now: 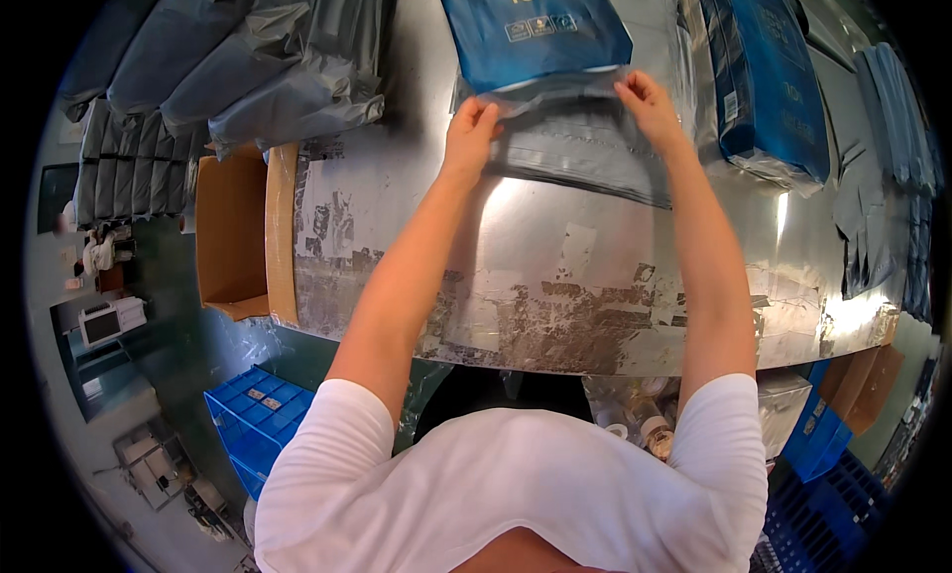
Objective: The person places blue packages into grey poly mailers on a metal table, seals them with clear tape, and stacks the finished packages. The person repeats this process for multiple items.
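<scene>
At the far middle of the metal table lies a blue package [540, 33]. A thin, see-through edge of a plastic bag [555, 89] stretches along its near end. My left hand [470, 137] pinches the left corner of that edge between thumb and fingers. The right corner is pinched by my right hand [650, 109]. Whether the film belongs to the package's wrapping or to a separate bag, I cannot tell. Beneath and nearer to me is a flat stack of grey plastic bags [585, 152].
Another blue package [769, 77] lies to the right, with grey bags [873, 216] beyond it. Filled grey bags [288, 97] are heaped at the far left above a cardboard box [233, 231]. A blue crate [260, 414] stands below the metal table's [555, 286] near edge.
</scene>
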Tool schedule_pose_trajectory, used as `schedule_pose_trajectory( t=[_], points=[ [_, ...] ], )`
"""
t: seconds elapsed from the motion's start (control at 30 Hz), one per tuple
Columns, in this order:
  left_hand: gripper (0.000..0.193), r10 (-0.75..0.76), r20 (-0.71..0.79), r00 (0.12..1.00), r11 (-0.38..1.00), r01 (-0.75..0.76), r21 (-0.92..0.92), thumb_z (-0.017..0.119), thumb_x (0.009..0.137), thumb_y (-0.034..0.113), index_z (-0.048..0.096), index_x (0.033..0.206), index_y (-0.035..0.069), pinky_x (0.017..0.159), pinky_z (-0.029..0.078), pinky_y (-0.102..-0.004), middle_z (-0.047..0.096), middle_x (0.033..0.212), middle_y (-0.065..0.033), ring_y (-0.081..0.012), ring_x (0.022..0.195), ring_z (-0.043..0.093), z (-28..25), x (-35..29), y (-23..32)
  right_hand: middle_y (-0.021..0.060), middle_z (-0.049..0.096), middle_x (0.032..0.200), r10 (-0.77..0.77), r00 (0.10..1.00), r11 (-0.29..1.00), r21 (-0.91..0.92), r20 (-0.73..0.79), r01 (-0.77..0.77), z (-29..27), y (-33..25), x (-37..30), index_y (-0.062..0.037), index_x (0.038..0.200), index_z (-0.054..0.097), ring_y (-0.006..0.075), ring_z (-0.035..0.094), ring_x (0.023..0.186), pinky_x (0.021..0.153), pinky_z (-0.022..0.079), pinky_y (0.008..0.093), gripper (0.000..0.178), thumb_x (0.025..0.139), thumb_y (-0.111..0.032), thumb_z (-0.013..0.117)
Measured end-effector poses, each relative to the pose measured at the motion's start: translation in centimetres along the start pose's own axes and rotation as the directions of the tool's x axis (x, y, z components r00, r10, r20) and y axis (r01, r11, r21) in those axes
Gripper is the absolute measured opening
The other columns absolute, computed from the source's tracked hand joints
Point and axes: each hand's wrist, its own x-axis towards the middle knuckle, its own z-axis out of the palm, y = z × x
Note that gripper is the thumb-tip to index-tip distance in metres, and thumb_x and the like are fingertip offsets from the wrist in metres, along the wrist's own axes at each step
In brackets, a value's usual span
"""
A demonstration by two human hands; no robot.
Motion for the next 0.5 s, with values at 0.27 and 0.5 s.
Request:
schedule_pose_trajectory(
  t=[0.27, 0.5],
  points=[
    [0.011, -0.186, 0.102, 0.977, 0.976, 0.196, -0.099, 0.053, 0.087, 0.017, 0.058, 0.085, 0.007, 0.071, 0.044, -0.0239, 0.057, 0.084, 0.0021, -0.0068, 0.075, 0.052, -4.8, -5.8, 0.2, -0.0078, 0.043, 0.065, -0.009, 0.998, 0.987, 0.16, -0.066, 0.02, 3.6, 0.5, -8.8, -0.0062, 0.075, 0.05, 0.0017, 0.036, 0.06, 0.055, 0.028, 0.0169, 0.012, 0.084, -0.012, 0.056],
    [0.02, -0.207, 0.133, 0.969, 0.958, 0.173, 0.23, 0.054, 0.085, 0.022, 0.061, 0.078, 0.004, 0.061, 0.041, -0.0221, 0.058, 0.072, 0.0008, -0.0077, 0.067, 0.05, -7.3, -9.1, 0.4, -0.0056, 0.045, 0.064, 0.191, 0.975, 0.978, 0.105, -0.117, -0.179, 6.3, -1.9, -15.3, -0.0067, 0.073, 0.048, 0.0016, 0.039, 0.06, 0.052, 0.032, 0.018, 0.015, 0.084, -0.014, 0.056]
  ],
)
